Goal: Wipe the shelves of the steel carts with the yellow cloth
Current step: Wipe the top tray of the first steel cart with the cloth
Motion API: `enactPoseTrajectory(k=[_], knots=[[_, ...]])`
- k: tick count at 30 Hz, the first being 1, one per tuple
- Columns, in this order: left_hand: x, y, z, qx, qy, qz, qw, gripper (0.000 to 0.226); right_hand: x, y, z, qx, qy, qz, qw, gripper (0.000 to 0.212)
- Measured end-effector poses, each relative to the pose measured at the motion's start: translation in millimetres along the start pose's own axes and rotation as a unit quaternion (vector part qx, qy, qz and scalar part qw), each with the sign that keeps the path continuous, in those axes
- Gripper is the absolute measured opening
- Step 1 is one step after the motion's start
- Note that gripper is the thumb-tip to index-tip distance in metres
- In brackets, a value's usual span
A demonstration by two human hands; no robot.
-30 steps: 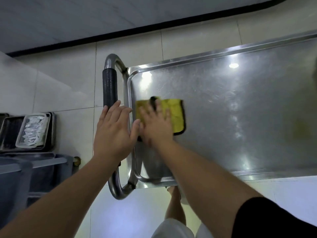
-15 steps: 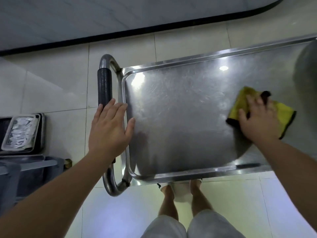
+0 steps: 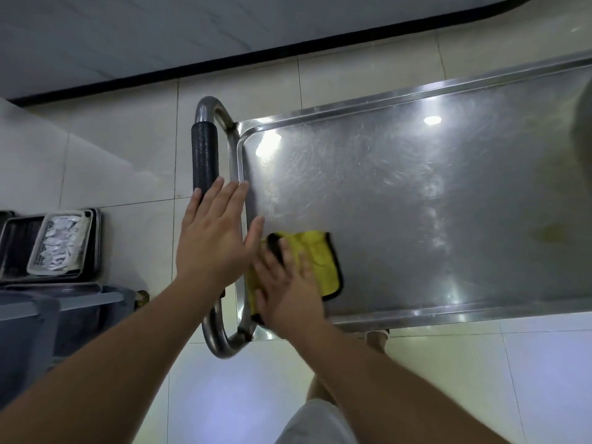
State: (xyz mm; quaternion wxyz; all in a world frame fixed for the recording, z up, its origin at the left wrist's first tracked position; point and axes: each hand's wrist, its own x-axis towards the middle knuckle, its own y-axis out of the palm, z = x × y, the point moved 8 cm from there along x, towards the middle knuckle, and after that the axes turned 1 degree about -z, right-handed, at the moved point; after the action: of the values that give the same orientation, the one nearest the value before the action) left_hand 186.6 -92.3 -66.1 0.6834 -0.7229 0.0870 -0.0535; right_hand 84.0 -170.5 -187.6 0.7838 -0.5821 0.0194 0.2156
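Right hand [image 3: 288,293] fingers [image 3: 290,251] spread flat, pressing down on the yellow cloth [image 3: 315,261]; a palm-down pin, not a pinch. The cloth sits at the near-left corner of the cart's top shelf [image 3: 416,193], its left edge against the raised rim, most of it showing beyond and right of the fingertips. Left hand [image 3: 213,241] open, fingers released, palm resting on the shelf rim and across the handle [image 3: 205,158] with its black grip; the thumb almost touches the cloth.

What the next stroke turns on: the shelf's long axis runs left to right, and nearly all the unwiped steel lies to the right of the cloth. Likely next is a sweep rightward along that axis. The right hand is the one on the cloth; the left just steadies the cart.

Yellowish smudge [image 3: 551,233] well right of the cloth. Trays [image 3: 54,245] stacked far left. No readable labels, brands or writing anywhere.
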Motion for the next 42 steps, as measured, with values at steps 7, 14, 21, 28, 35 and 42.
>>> enactPoseTrajectory(k=[7, 14, 21, 28, 35, 42], knots=[[0, 0, 1, -0.013, 0.001, -0.003, 1.0, 0.064, -29, -4, -56, -0.003, -0.087, -0.04, 0.995, 0.064], [0, -1, 2, -0.022, -0.001, -0.005, 1.0, 0.06, -115, -75, -330, -0.037, 0.23, -0.049, 0.971, 0.073], [-1, -6, -1, -0.036, -0.007, -0.017, 0.999, 0.057, -113, -59, -277, 0.017, 0.318, -0.073, 0.945, 0.075], [0, -4, 0, -0.026, -0.001, -0.017, 1.0, 0.06, -63, 18, -18, 0.049, 0.03, -0.002, 0.998, 0.068], [-1, -3, 0, -0.025, 0.005, -0.014, 1.0, 0.062, -67, 30, 13, 0.02, -0.114, -0.023, 0.993, 0.059], [-3, -4, -1, -0.023, 0.007, -0.001, 1.0, 0.064, -132, -17, -183, -0.042, 0.051, -0.034, 0.997, 0.063]])
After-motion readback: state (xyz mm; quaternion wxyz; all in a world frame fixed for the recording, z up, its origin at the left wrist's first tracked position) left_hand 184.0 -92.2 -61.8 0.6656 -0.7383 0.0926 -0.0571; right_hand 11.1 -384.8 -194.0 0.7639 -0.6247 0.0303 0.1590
